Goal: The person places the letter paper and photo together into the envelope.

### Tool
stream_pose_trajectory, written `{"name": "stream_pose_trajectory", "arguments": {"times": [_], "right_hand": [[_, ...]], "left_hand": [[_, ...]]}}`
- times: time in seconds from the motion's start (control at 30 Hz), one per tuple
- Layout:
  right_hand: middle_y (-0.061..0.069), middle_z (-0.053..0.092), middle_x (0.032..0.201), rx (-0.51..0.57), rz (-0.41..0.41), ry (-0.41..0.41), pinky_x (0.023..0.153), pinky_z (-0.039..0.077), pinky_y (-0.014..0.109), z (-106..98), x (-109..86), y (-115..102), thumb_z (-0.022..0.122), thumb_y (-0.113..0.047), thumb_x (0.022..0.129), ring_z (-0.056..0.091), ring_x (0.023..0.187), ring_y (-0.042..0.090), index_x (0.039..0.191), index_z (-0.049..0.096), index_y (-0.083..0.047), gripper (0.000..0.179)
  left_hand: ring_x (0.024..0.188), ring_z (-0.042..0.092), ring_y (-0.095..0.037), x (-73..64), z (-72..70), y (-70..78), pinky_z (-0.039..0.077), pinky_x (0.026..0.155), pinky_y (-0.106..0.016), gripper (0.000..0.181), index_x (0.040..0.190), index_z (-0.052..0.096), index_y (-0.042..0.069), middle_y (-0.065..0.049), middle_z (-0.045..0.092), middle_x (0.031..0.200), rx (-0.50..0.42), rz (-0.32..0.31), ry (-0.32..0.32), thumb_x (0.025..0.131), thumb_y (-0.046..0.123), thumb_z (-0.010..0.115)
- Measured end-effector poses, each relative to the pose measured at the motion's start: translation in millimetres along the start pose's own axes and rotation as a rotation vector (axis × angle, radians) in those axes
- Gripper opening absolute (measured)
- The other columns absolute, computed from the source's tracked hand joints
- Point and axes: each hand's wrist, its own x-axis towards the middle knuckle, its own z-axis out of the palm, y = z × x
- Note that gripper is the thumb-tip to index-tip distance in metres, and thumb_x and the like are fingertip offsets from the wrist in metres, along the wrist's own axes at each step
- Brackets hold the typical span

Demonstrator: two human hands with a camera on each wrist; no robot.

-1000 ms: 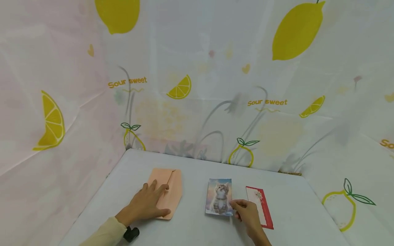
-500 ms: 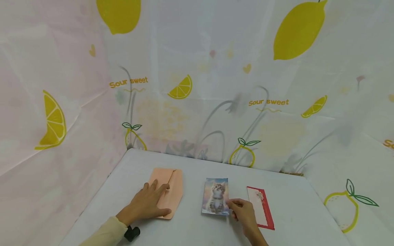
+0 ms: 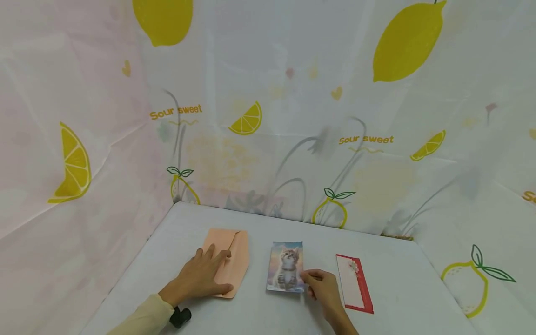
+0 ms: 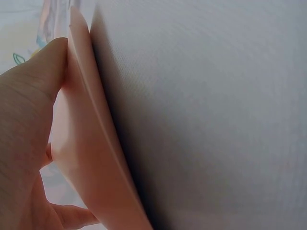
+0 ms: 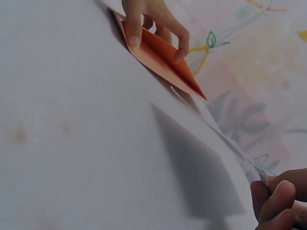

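Note:
A peach paper envelope [image 3: 236,267] lies at the left of the white table. My left hand [image 3: 201,274] rests on it with fingers spread, the thumb near its lower edge. Seen from the right wrist, the envelope's mouth [image 5: 165,52] gapes, showing a deeper orange inside. With thumb and fingers, my right hand [image 3: 324,286] pinches the right edge of a card [image 3: 285,267] printed with a kitten. This card is held a little above the table, casting a shadow [image 5: 196,167] in the right wrist view. It is just right of the envelope, apart from it.
A red-bordered white card [image 3: 356,284] with a small flower lies right of my right hand. A black object [image 3: 181,317] sits under my left wrist. Lemon-printed cloth walls [image 3: 276,158] stand behind and beside the white table [image 3: 402,274].
My right hand has moved left with the kitten card, bringing it closer to the envelope and farther from the red-bordered card. The left hand and the envelope have stayed in place.

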Motion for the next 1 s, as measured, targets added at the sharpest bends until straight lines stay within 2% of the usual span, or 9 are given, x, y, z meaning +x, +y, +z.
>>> {"name": "stream_pose_trajectory", "arguments": {"times": [0.43,0.67,1.0], "right_hand": [[0.0,0.068,0.074,0.048,-0.046,-0.036,0.047,0.04,0.022,23,0.2,-7,0.078,-0.019,0.093,0.049,0.05,0.008,0.101,0.074,0.005,0.026],[-0.001,0.067,0.073,0.04,-0.054,-0.059,0.048,0.04,0.021,36,1.9,-11,0.077,-0.019,0.094,0.049,0.05,0.007,0.102,0.074,0.005,0.026],[0.0,0.069,0.074,0.056,-0.067,-0.073,0.048,0.04,0.02,51,3.8,-15,0.076,-0.016,0.094,0.05,0.05,0.006,0.101,0.074,0.005,0.022]], "left_hand": [[0.088,0.047,-0.033,0.2,-1.1,1.6,0.048,0.066,-0.049,0.082,0.134,0.054,0.029,-0.03,0.047,0.145,-0.002,-0.004,-0.01,0.072,0.077,0.076],[0.089,0.047,-0.033,0.6,-1.1,1.6,0.048,0.066,-0.048,0.084,0.136,0.054,0.029,-0.029,0.047,0.144,0.016,-0.001,-0.005,0.071,0.079,0.075],[0.084,0.044,-0.03,1.2,-1.0,1.9,0.044,0.061,-0.045,0.084,0.133,0.054,0.029,-0.028,0.049,0.141,-0.003,-0.006,-0.003,0.069,0.078,0.078]]}}
